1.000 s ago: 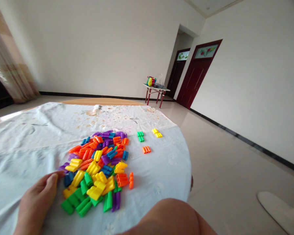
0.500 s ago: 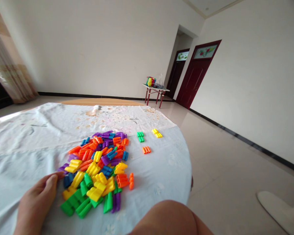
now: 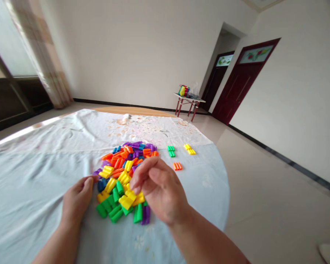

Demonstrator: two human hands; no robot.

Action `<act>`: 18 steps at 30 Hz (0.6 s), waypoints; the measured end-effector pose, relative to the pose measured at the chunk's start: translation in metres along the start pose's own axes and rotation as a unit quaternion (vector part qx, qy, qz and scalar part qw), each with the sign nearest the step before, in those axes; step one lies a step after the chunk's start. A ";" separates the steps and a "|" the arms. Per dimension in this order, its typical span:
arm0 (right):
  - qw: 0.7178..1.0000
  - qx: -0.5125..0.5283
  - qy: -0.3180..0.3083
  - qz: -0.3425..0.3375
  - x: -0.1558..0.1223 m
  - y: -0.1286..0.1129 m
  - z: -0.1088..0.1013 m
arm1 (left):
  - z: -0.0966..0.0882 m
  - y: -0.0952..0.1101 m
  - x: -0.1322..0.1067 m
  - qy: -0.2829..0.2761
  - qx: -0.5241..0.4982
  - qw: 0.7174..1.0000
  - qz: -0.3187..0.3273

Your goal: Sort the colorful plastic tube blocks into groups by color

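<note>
A heap of plastic building blocks shaped like joined tubes lies on the tablecloth, with yellow blocks [image 3: 128, 199], green blocks [image 3: 106, 206], orange blocks [image 3: 118, 161], purple blocks [image 3: 145, 215] and blue blocks [image 3: 102, 184]. At its left edge rests my left hand [image 3: 77, 200], thumb pressed to the forefinger beside purple and blue blocks; whatever lies between the fingertips is hidden. Over the heap's right side hovers my right hand [image 3: 162, 190], fingers loosely curled and thumb apart, nothing visible in it. It covers some of the blocks behind.
Right of the heap lie a green block group [image 3: 171, 151], a yellow group [image 3: 189, 149] and an orange block [image 3: 178, 166]. The round table's blue and white tablecloth [image 3: 203, 198] drapes at the right edge. A small side table [image 3: 191, 98] holding bags stands far back.
My right hand has come up from the lower edge to above the heap, where only skin showed before. The view has swung left. My left hand stays by the heap's left edge.
</note>
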State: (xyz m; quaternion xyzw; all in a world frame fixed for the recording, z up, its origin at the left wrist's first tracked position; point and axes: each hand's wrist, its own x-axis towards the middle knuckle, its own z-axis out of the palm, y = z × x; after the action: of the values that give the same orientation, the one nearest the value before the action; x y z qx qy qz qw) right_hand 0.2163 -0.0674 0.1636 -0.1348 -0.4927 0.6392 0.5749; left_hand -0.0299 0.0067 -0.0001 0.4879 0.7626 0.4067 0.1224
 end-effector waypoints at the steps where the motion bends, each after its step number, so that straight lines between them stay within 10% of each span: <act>1: 0.999 -0.004 0.036 0.016 0.002 0.008 -0.011 | 0.001 0.000 -0.001 -0.004 -0.009 1.000 -0.010; 9: 0.916 -0.390 0.076 0.064 -0.003 0.086 -0.091 | 0.004 -0.002 -0.003 -0.011 -0.045 0.998 -0.029; 18: 0.768 -0.607 -0.192 -0.068 0.005 0.096 -0.048 | 0.005 0.000 -0.004 -0.012 -0.046 0.999 -0.023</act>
State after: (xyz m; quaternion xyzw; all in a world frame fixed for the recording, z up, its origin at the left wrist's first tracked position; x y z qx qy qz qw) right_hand 0.1924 -0.0262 0.0672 -0.2961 -0.8862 0.1783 0.3086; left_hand -0.0253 0.0058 -0.0038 0.4688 0.7526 0.4328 0.1630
